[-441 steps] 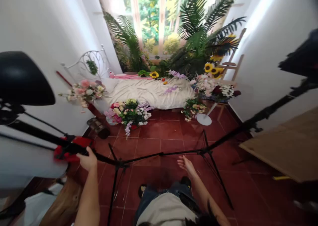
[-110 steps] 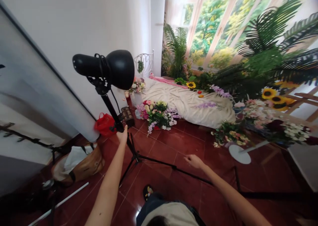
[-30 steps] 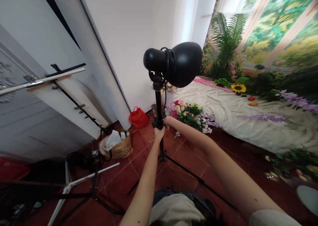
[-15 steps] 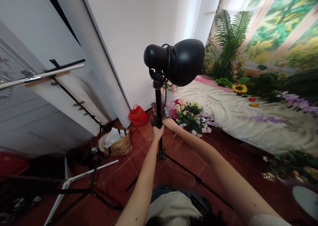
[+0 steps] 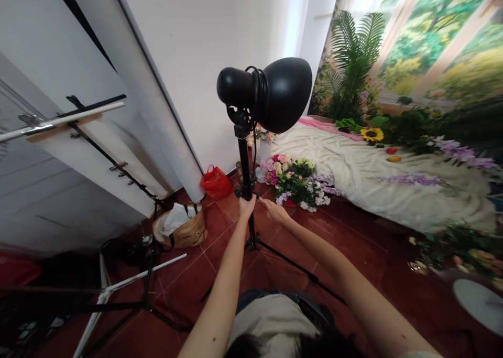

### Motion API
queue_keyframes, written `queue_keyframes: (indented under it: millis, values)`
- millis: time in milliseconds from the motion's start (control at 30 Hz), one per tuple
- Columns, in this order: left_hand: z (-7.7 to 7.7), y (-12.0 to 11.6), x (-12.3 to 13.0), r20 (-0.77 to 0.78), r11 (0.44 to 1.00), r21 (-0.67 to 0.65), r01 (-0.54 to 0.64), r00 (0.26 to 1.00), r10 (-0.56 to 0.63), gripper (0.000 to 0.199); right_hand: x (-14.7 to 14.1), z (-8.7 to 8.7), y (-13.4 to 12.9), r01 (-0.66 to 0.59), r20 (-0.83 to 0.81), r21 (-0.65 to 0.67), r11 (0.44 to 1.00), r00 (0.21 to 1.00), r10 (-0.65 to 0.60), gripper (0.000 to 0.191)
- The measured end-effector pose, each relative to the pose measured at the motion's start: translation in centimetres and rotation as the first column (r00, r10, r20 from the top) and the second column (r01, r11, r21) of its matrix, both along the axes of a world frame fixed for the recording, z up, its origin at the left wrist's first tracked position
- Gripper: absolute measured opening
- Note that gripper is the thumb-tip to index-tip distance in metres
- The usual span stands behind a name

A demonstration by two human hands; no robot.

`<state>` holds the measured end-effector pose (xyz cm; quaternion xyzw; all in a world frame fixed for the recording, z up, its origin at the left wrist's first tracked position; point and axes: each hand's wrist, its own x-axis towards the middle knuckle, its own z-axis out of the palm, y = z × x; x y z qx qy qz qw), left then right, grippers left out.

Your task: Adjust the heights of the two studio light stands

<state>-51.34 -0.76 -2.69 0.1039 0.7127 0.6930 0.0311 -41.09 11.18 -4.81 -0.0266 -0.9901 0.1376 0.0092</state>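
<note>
A black studio lamp [image 5: 285, 95] with a coiled cable round its neck sits on top of a black stand [image 5: 244, 161]. My left hand [image 5: 247, 207] is wrapped round the stand's pole just below its upper collar. To the right of the pole, my right hand [image 5: 275, 211] has its fingers pinched at a small knob or lever on the collar; that part is too small to make out. The stand's legs [image 5: 288, 263] spread over the red tiled floor.
Left are a wicker basket [image 5: 190, 227], a red bag [image 5: 216, 182], a white pole [image 5: 149, 271] and another black stand [image 5: 145, 300]. Flowers [image 5: 293, 177] lie right of the pole, beside a surface draped in cream cloth [image 5: 353, 174]. A white round object [image 5: 479, 303] is lower right.
The view has shifted, so the lamp and stand appear farther left. My right hand has drawn slightly back from the pole, while my left hand keeps its hold.
</note>
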Motion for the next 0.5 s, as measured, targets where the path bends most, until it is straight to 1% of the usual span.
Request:
queue_keyframes:
  millis: [67,100,133,200,267,333,367,433,500]
  values:
    - [0.0,0.0,0.0,0.008,0.999,-0.03,-0.021,1.0,0.021,0.013,1.3,-0.7,1.0,-0.041,0.133,0.04,0.998,0.99,0.035,0.036]
    - [-0.1,0.0,-0.1,0.008,0.999,-0.042,-0.026,1.0,0.026,0.014,1.8,-0.9,1.4,-0.045,0.175,0.047,0.998,0.984,0.036,0.03]
    - [-0.1,0.0,-0.1,0.007,0.998,-0.052,-0.028,1.0,0.028,0.015,2.0,-0.8,1.8,-0.032,0.194,0.042,0.999,0.981,0.023,0.026]
    - [-0.2,0.0,-0.1,0.003,0.997,-0.071,-0.032,0.999,0.032,0.016,2.1,-0.2,2.2,0.029,0.164,0.004,1.0,0.986,-0.03,0.025]
    - [-0.2,0.0,-0.2,0.004,0.996,-0.08,-0.04,0.999,0.041,0.016,1.4,1.0,2.1,0.077,0.074,-0.071,0.995,0.995,-0.072,0.027]
    - [-0.1,0.0,-0.1,0.014,0.996,-0.075,-0.045,0.999,0.046,0.016,0.5,2.6,1.5,0.073,-0.066,-0.203,0.976,0.994,-0.088,0.033]
    - [0.0,0.0,-0.1,0.019,0.997,-0.065,-0.042,0.999,0.044,0.016,0.0,3.5,1.0,0.058,-0.142,-0.286,0.956,0.985,-0.102,0.036]
    - [0.2,0.0,0.1,0.025,0.999,-0.028,-0.025,0.999,0.026,0.018,-1.0,5.1,-0.3,-0.004,-0.281,-0.448,0.894,0.95,-0.137,0.042]
    - [0.3,0.0,0.3,0.039,1.0,0.023,-0.004,0.999,0.003,0.021,-1.8,6.5,-2.0,-0.09,-0.377,-0.557,0.826,0.913,-0.154,0.047]
